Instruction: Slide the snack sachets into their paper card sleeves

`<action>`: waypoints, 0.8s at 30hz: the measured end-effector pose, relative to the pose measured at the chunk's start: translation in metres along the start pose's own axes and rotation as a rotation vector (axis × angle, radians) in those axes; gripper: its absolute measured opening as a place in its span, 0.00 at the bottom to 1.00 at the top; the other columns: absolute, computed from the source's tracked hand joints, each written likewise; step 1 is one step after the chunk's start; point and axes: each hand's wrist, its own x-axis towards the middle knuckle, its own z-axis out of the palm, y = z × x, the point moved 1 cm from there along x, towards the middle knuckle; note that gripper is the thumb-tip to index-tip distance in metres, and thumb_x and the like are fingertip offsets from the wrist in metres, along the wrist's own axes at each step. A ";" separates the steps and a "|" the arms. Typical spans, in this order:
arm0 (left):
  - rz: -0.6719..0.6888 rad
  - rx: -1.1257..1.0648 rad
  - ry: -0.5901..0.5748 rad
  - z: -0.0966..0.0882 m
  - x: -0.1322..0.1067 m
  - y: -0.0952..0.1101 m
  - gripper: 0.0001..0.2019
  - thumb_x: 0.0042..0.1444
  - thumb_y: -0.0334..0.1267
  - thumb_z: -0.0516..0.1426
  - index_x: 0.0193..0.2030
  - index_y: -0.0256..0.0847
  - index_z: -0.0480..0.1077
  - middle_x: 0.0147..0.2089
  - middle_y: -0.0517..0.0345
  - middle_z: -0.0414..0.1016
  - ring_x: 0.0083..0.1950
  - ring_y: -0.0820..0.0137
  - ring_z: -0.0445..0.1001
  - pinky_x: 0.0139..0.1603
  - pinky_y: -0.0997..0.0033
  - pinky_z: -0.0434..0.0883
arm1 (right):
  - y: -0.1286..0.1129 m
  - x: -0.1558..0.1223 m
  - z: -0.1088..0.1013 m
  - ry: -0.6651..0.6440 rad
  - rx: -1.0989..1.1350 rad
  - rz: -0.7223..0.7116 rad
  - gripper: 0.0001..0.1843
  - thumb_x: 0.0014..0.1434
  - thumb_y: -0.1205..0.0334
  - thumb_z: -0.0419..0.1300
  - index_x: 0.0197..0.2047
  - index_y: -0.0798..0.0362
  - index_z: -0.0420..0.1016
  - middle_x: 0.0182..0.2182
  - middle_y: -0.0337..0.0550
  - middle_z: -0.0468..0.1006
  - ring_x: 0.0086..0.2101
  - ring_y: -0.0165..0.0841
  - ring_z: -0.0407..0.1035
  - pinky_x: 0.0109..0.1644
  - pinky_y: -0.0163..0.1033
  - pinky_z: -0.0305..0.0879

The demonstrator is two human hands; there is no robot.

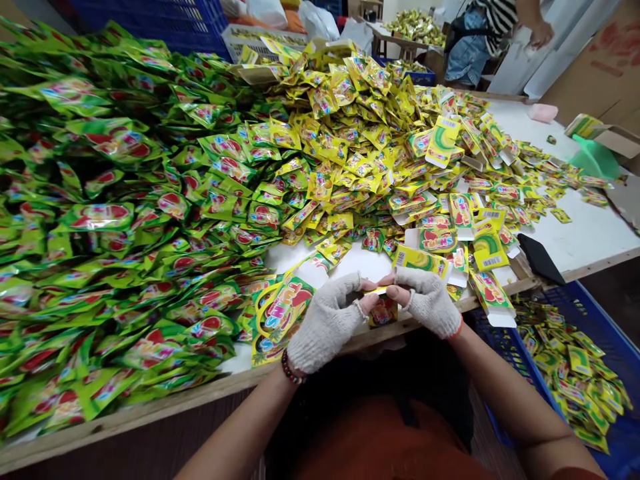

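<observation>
At the near edge of the worktop (580, 233), right in front of the body, a small yellow carton (379, 291), mostly hidden, sits between 2 gloved hands. The left hand (333, 317) and the right hand (427, 300) both have thumb and fingertips closed on it, 1 at each end, so neither hand is nearer: it lies to the right of the left fingers and to the left of the right fingers. Its visible strip, yellow and white, runs side to side, about parallel with the near edge and across the gap between the hands. Whether the red printed face just beneath belongs to it, I cannot tell. Just left of the left hand, flat printed bags (285, 310) lie by that same edge; right of the right hand, an open carton (493, 297) juts over it, with its white flap out. Below the edge there, a blue crate (607, 320) holds packets. Just beyond the right hand lies a yellow box (420, 260), and further right, a flat black object (540, 259) rests near the edge. Past these, green pouches (110, 220) heap over the left side, and yellow packets (350, 160) spread from the middle toward the far edge. Beyond the far right corner, another person (470, 47) is partly in view.
</observation>
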 end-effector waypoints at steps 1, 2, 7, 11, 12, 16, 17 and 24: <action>-0.021 -0.025 -0.002 -0.001 0.000 0.001 0.14 0.57 0.46 0.60 0.41 0.38 0.77 0.41 0.54 0.82 0.41 0.65 0.78 0.41 0.69 0.75 | -0.001 0.001 -0.001 -0.005 0.007 0.003 0.14 0.63 0.52 0.60 0.40 0.51 0.82 0.32 0.41 0.82 0.35 0.35 0.76 0.38 0.37 0.71; -0.037 -0.044 0.001 -0.001 0.001 0.001 0.14 0.56 0.46 0.61 0.41 0.38 0.77 0.41 0.53 0.82 0.41 0.65 0.78 0.41 0.69 0.75 | -0.001 0.003 -0.001 -0.011 0.015 -0.003 0.13 0.62 0.53 0.61 0.39 0.51 0.83 0.32 0.40 0.82 0.34 0.35 0.76 0.39 0.37 0.71; -0.020 0.030 0.081 -0.001 0.000 -0.007 0.12 0.57 0.44 0.60 0.41 0.39 0.79 0.40 0.53 0.83 0.42 0.64 0.80 0.43 0.67 0.77 | 0.001 0.007 -0.002 -0.029 0.033 -0.041 0.10 0.61 0.57 0.61 0.37 0.51 0.83 0.32 0.40 0.82 0.35 0.35 0.77 0.41 0.38 0.73; 0.351 0.281 0.141 -0.003 -0.009 -0.021 0.09 0.60 0.35 0.58 0.43 0.41 0.80 0.42 0.51 0.83 0.43 0.66 0.81 0.48 0.66 0.78 | 0.008 0.002 -0.008 -0.073 -0.021 -0.128 0.10 0.62 0.58 0.61 0.41 0.48 0.84 0.35 0.42 0.83 0.39 0.37 0.78 0.47 0.41 0.74; 0.477 0.341 0.131 -0.004 -0.012 -0.025 0.10 0.60 0.32 0.57 0.45 0.41 0.79 0.44 0.50 0.83 0.45 0.66 0.81 0.49 0.67 0.78 | 0.010 0.000 -0.010 -0.108 -0.027 -0.166 0.10 0.62 0.58 0.61 0.43 0.47 0.83 0.38 0.43 0.83 0.41 0.37 0.78 0.48 0.42 0.74; 0.721 0.538 0.088 -0.002 -0.022 -0.035 0.18 0.58 0.27 0.55 0.53 0.43 0.75 0.51 0.46 0.81 0.50 0.65 0.80 0.49 0.66 0.79 | 0.021 -0.013 -0.014 -0.211 -0.035 -0.252 0.15 0.56 0.58 0.67 0.48 0.45 0.82 0.46 0.48 0.81 0.48 0.41 0.76 0.50 0.44 0.73; 0.726 0.578 0.093 0.001 -0.023 -0.034 0.18 0.58 0.27 0.55 0.54 0.43 0.75 0.50 0.46 0.81 0.50 0.64 0.80 0.48 0.66 0.79 | 0.023 -0.016 -0.012 -0.201 -0.053 -0.259 0.15 0.56 0.59 0.67 0.48 0.45 0.82 0.46 0.49 0.81 0.48 0.41 0.76 0.50 0.44 0.73; 0.627 0.794 0.215 0.002 -0.025 -0.008 0.14 0.62 0.36 0.55 0.54 0.41 0.73 0.52 0.45 0.79 0.54 0.61 0.77 0.54 0.60 0.77 | 0.024 -0.025 -0.016 0.103 -0.036 -0.104 0.12 0.61 0.59 0.62 0.48 0.44 0.80 0.36 0.44 0.80 0.38 0.38 0.76 0.44 0.45 0.74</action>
